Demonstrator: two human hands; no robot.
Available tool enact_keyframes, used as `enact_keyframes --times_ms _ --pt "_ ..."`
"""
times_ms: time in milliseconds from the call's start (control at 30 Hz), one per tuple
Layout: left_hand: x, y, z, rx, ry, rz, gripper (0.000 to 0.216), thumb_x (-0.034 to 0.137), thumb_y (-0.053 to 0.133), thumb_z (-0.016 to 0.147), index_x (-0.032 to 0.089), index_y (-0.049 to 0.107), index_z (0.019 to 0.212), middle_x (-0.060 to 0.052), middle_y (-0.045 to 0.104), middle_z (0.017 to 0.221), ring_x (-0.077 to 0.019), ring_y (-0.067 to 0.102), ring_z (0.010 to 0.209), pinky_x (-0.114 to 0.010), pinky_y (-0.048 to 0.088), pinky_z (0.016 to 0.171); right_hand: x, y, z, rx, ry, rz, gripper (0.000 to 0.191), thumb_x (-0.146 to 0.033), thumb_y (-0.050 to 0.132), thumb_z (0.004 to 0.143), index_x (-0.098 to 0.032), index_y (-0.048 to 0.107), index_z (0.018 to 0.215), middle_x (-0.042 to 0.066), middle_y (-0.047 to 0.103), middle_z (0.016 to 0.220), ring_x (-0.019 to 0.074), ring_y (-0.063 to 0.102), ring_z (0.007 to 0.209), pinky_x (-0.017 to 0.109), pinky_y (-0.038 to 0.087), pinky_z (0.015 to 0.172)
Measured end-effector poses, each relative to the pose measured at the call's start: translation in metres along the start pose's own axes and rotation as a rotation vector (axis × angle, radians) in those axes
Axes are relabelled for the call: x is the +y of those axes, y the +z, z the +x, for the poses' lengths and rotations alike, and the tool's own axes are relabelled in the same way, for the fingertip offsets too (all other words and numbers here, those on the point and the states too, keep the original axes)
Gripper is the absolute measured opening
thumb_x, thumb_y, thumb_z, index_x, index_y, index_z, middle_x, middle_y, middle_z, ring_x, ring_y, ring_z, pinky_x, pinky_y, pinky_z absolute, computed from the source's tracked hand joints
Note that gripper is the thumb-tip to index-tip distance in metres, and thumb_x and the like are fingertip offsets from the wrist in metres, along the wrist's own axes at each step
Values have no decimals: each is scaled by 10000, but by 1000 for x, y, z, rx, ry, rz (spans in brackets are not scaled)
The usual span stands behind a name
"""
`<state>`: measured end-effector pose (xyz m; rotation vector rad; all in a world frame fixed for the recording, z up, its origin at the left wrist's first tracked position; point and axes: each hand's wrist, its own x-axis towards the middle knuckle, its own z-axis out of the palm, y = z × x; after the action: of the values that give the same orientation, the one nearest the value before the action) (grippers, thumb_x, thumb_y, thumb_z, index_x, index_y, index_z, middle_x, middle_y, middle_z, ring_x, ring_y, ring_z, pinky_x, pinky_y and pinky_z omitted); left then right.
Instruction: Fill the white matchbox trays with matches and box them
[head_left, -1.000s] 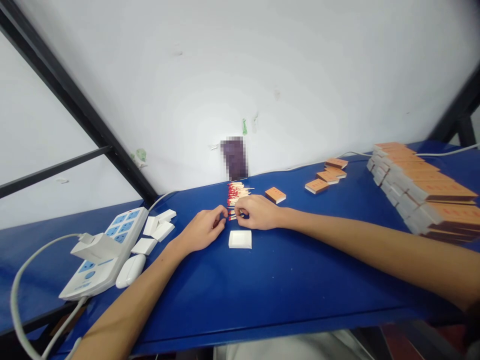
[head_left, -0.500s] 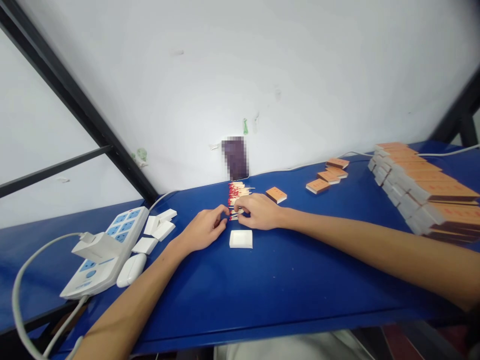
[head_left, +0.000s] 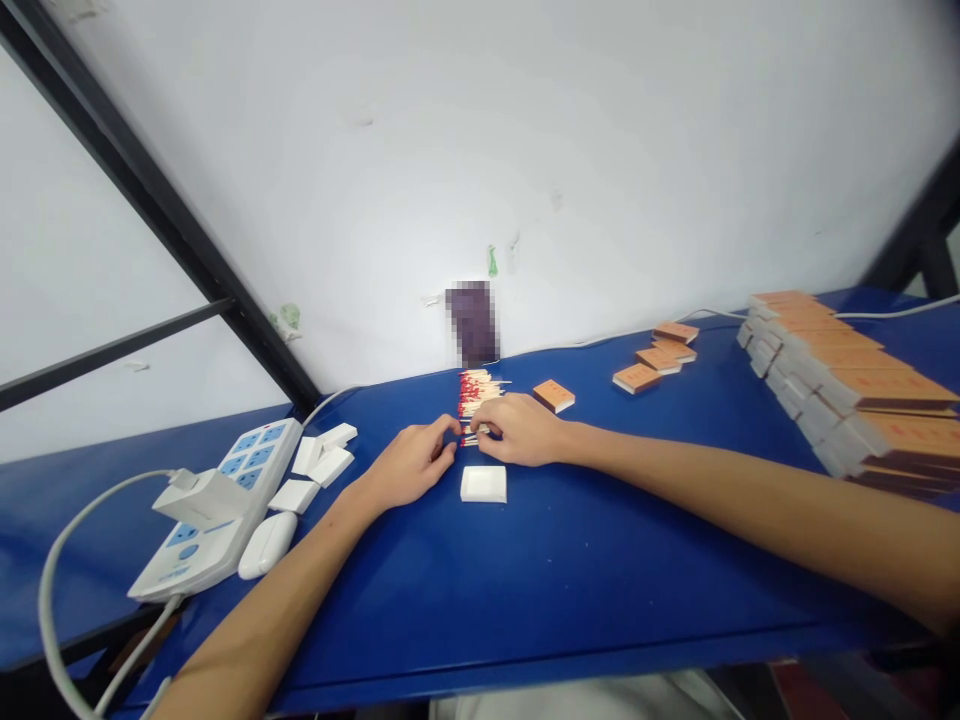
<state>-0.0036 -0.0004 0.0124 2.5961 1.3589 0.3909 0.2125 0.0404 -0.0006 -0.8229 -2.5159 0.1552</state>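
Observation:
A heap of red-headed matches (head_left: 474,388) lies on the blue table by the wall, heads toward the left. My left hand (head_left: 411,462) rests at the head side of the nearest matches, its thumb and forefinger parted and the fingertips at the heads. From the other side my right hand (head_left: 521,430) curls its fingers around the plain ends of a few near matches, partly hiding them. Just in front of both hands sits an empty white matchbox tray (head_left: 484,484), apart from them. An orange matchbox sleeve or box (head_left: 554,395) lies behind my right hand.
Several orange matchboxes (head_left: 636,378) lie farther right, near a large stack of matchboxes (head_left: 862,385). On the left are white matchbox trays (head_left: 294,496), a white earphone case (head_left: 268,545) and a power strip (head_left: 217,510) with a plugged-in charger. A blurred dark panel (head_left: 474,322) leans against the wall.
The view has shifted slightly, so everything sits a little lower. Both hands stay at the near matches, with only small finger movement.

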Motion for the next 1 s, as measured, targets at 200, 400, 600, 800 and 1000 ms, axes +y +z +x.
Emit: enact_keyframes --times_ms 200,400,600,800,1000 --pt "0 -1 0 1 -2 -8 187 270 406 946 210 514 1086 48 505 623 -144 494 571 -254 317 573 -2 -3 0 -3 -16 19 207 -206 505 841 -167 708 845 40 684 766 139 528 656 265 295 606" --pt "-1 0 0 2 1 -11 203 269 405 951 209 502 1119 49 507 626 -146 497 580 -254 321 581 -1 -2 1 -20 -56 38 194 -196 515 831 -157 705 823 37 677 757 132 522 659 261 293 610" --pt "-2 0 0 2 -2 -8 233 282 402 957 207 503 1153 39 532 643 -149 512 586 -254 324 577 -1 -1 -1 14 -37 12 192 -198 514 838 -160 702 848 37 681 775 134 525 659 263 291 605" --pt "-3 0 1 -4 -16 10 282 313 396 967 203 523 1193 20 579 678 -154 545 609 -260 344 587 -1 -1 -1 29 10 -62 219 -229 493 858 -172 704 834 43 694 793 149 550 683 277 289 601" --pt "-2 0 1 -9 -27 21 279 320 397 964 199 545 1168 19 584 669 -158 557 607 -263 348 592 -1 -2 0 -22 1 -72 255 -224 474 870 -165 720 832 57 702 807 156 570 716 276 317 638"
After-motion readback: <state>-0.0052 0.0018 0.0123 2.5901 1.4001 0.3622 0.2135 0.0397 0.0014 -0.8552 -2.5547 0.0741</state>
